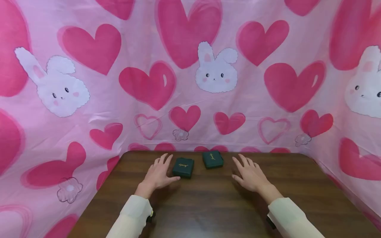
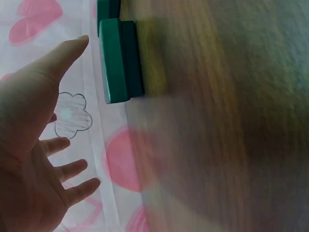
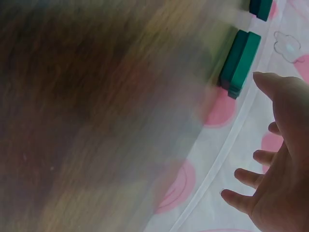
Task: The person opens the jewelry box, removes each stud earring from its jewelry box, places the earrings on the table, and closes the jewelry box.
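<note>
Two small dark green boxes with gold lettering on their lids lie on the wooden table. The left box (image 1: 183,167) is slightly nearer; the right box (image 1: 212,159) lies farther back and a little turned. My left hand (image 1: 159,173) is spread just left of the left box, thumb reaching toward its near edge, holding nothing. On the other side, my right hand (image 1: 251,173) hovers right of the right box with fingers parted and a gap between. In the left wrist view the nearer green box (image 2: 115,60) shows side-on by the thumb; the right wrist view likewise shows a green box (image 3: 240,63).
The brown wood-grain table (image 1: 208,211) reaches back to a pink cloth backdrop (image 1: 190,96) with hearts and rabbit faces. This cloth also stands along the left and right sides. White sleeves (image 1: 131,215) cover both forearms, with a dark band at each wrist.
</note>
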`<state>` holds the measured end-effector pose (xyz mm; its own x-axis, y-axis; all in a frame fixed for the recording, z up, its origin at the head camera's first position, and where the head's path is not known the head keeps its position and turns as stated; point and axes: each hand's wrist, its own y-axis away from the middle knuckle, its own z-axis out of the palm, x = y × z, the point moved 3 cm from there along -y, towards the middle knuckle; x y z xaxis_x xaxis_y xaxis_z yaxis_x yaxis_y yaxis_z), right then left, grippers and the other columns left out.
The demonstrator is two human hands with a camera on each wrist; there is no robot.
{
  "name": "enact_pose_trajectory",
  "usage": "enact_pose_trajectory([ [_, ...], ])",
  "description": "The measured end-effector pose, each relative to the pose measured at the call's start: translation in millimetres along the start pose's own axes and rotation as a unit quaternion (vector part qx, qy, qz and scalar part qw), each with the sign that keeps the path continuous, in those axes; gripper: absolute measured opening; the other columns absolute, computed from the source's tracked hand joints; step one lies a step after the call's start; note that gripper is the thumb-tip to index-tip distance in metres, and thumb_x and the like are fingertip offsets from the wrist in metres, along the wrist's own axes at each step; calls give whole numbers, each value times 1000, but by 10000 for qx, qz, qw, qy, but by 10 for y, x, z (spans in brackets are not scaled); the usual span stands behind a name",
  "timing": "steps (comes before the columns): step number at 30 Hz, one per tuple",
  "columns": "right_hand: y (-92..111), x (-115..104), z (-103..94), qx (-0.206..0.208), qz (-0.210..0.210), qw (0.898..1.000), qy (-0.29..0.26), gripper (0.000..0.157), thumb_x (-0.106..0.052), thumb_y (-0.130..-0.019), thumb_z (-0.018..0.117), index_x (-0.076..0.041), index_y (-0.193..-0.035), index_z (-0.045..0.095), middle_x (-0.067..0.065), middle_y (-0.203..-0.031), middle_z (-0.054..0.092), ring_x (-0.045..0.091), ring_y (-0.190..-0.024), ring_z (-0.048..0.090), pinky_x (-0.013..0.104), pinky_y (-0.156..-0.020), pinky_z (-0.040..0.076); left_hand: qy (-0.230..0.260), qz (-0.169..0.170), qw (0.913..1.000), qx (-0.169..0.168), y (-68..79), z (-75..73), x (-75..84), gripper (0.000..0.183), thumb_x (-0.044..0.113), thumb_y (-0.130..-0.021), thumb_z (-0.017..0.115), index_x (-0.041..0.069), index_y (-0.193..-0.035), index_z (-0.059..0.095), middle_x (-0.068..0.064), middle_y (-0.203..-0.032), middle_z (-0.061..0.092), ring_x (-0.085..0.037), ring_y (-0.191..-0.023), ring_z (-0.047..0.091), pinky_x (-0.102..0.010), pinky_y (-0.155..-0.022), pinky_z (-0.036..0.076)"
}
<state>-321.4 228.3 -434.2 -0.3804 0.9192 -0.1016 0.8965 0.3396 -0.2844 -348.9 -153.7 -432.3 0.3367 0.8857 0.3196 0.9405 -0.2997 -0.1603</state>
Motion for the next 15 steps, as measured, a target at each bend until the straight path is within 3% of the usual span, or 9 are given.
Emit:
enact_pose_trajectory([
  [8, -136, -265, 71, -223, -126, 9995, -158, 75, -37, -94, 72, -6, -154, 40, 26, -157, 35, 48, -135, 44, 67, -103, 39, 390, -127, 9992, -8, 88, -37, -86, 106, 47, -78, 85, 14, -161, 28, -18, -165, 25, -45, -144, 33, -67, -106, 38],
  [15, -113, -316, 81, -154, -11, 9994, -302, 75, -38, -94, 73, -6, -154, 40, 25, -157, 35, 48, -134, 45, 66, -100, 42, 718, 68, 9973, -138, -54, 81, 55, 105, 38, -77, 89, 10, -160, 30, -20, -163, 26, -46, -143, 35, -64, -103, 43],
])
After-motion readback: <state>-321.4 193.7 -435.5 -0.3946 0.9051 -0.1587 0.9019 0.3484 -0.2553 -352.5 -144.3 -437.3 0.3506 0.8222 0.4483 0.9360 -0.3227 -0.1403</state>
